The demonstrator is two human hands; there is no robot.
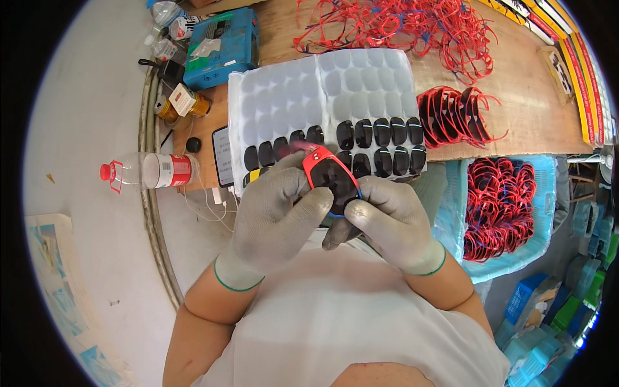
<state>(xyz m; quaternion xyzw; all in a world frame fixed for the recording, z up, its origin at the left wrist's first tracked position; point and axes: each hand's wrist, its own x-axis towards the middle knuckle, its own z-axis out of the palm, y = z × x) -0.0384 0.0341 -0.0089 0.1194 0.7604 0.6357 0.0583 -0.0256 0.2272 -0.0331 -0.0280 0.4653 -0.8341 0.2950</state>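
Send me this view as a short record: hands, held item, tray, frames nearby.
Left hand: gloved, gripping sunglasses frame
Right hand: gloved, gripping the same frame
Held lens: dark, against the frame; seating unclear
White tray: dark lenses in near rows
Right of tray: lined-up red sunglasses, dark-lensed
Light-blue basket: packed with red frames
Far table: tangled red eyewear

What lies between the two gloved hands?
In the head view, a red glasses frame with a dark lens, held by left hand and right hand.

Two gloved hands, the left hand [267,216] and right hand [394,222], on one pair of sunglasses [333,177].
Counted: five dark lenses [382,131] in the upper row toward 2 o'clock; one blue basket [545,193], 3; one red-capped bottle [151,171], 9; one phone [222,155], 10.
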